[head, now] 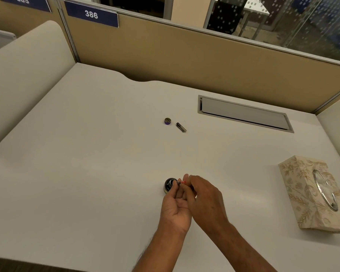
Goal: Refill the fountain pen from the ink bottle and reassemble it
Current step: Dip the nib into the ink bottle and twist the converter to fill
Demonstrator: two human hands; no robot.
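A small dark ink bottle (168, 185) stands open on the white desk (86, 154), near its front. My left hand (176, 209) reaches up beside the bottle, fingertips at its mouth. My right hand (204, 199) pinches a thin pen part with a red section (182, 182), its tip pointing into the bottle's opening. Which fingers carry the part is hard to tell. Farther back lie the bottle cap (167, 121), open side up, and a dark pen barrel (181, 127) to its right.
A floral tissue box (312, 195) sits at the right edge. A recessed grey cable hatch (245, 113) is set into the desk at the back right. Tan partition walls (185, 55) close off the back and sides.
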